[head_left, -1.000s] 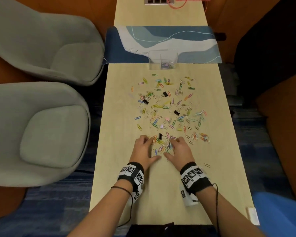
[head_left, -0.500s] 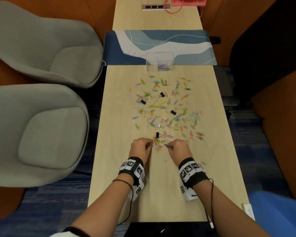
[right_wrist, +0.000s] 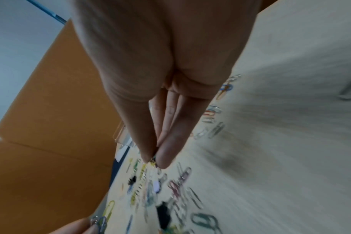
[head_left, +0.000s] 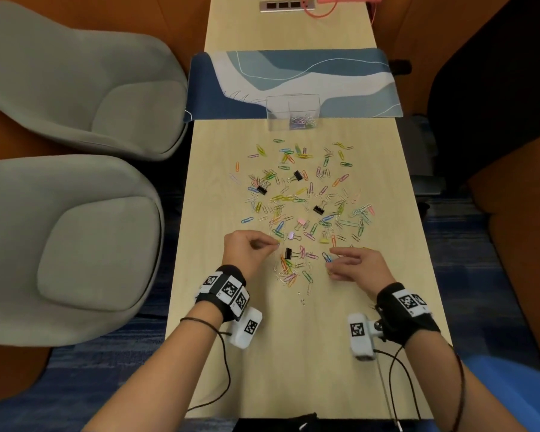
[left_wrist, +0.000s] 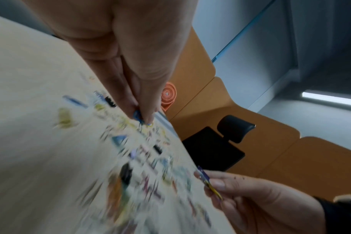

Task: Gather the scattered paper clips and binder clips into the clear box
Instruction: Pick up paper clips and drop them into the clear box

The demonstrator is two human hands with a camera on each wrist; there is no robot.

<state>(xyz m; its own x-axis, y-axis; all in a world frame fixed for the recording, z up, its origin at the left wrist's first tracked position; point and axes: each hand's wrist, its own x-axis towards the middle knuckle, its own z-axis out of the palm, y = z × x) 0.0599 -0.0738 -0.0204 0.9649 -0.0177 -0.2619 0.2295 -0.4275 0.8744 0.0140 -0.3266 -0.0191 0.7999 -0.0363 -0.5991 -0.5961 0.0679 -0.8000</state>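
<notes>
From my feed I see a long pale wood counter (head_left: 262, 353) running away from the camera. Across its far part lies a desk mat (head_left: 340, 73) in dark blue, light blue and white with thin curved lines. Beyond the mat, a silver socket strip (head_left: 282, 5) is set into the counter, and a coral-red cable (head_left: 320, 10) loops just beside it. Two grey upholstered armchairs (head_left: 75, 244) stand to the left, one behind the other. Orange partition walls (head_left: 512, 244) close in both sides, and the floor has blue carpet (head_left: 91, 369). The left wrist view shows a black office chair (left_wrist: 216, 150) and an orange fan (left_wrist: 168, 98).
</notes>
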